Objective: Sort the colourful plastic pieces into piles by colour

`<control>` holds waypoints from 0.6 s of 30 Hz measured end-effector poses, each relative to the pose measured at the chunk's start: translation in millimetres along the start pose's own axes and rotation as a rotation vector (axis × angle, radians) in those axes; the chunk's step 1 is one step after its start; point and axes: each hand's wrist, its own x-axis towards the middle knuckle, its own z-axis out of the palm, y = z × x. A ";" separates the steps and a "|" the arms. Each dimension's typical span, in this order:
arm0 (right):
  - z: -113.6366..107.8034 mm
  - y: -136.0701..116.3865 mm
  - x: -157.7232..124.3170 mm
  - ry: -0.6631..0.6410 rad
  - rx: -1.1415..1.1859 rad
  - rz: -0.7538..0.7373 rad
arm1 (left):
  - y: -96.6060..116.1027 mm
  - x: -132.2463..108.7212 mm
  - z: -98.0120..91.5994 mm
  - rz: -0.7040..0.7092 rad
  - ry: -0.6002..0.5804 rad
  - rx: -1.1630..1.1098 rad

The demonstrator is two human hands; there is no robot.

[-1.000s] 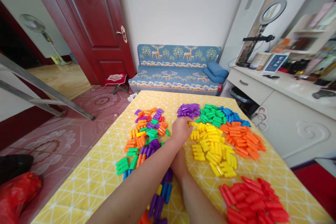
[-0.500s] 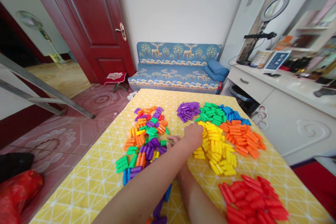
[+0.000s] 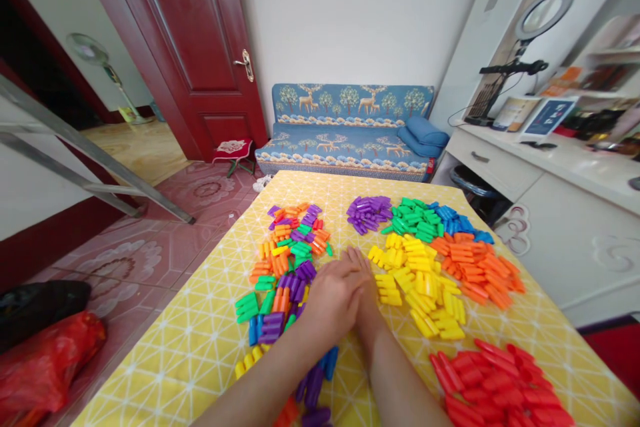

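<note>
My left hand point(image 3: 327, 297) and my right hand point(image 3: 369, 300) lie side by side, touching, on the yellow tablecloth point(image 3: 200, 347). Their fingers stretch forward and flat, and I see nothing held in either. They rest in the gap between a mixed pile of coloured plastic pieces point(image 3: 290, 260) on the left and a yellow pile point(image 3: 420, 287) on the right. My left hand partly covers my right one. Further back lie a purple pile point(image 3: 369, 212), a green pile point(image 3: 415, 220) and a blue pile point(image 3: 457, 220). An orange pile point(image 3: 480, 267) lies right of the yellow pile.
A red pile point(image 3: 495, 387) lies at the near right. Loose purple and blue pieces point(image 3: 315, 380) sit under my left forearm. Beyond the table stand a blue sofa point(image 3: 350, 133), a red door point(image 3: 190, 47) and a white cabinet point(image 3: 550, 213) at the right.
My left hand has drawn back from the yellow pile toward me and now lies next to my right hand, which has come forward into view. The camera has shifted slightly.
</note>
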 end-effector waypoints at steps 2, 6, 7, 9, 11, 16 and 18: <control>-1.8 0.9 5.0 -0.057 -0.020 -0.003 | -29.5 -9.7 -15.1 -0.075 0.074 0.030; -6.3 -0.8 8.0 -0.118 -0.042 0.040 | -91.4 -18.6 -39.0 -0.237 0.142 0.168; -7.4 -1.4 7.6 -0.115 -0.039 0.042 | -103.3 -19.2 -42.3 -0.236 0.104 0.178; -9.1 -2.1 6.5 -0.110 -0.031 0.043 | -119.8 -19.3 -44.7 -0.212 0.001 0.136; -10.2 -2.2 5.9 -0.114 -0.022 0.045 | -127.2 -18.9 -41.8 -0.195 -0.043 0.109; -10.8 -1.5 6.3 -0.108 0.003 0.043 | -130.1 -17.3 -24.4 -0.212 0.088 0.163; -10.7 -1.4 6.2 -0.101 0.014 0.040 | -131.9 -16.4 -19.4 -0.225 0.130 0.193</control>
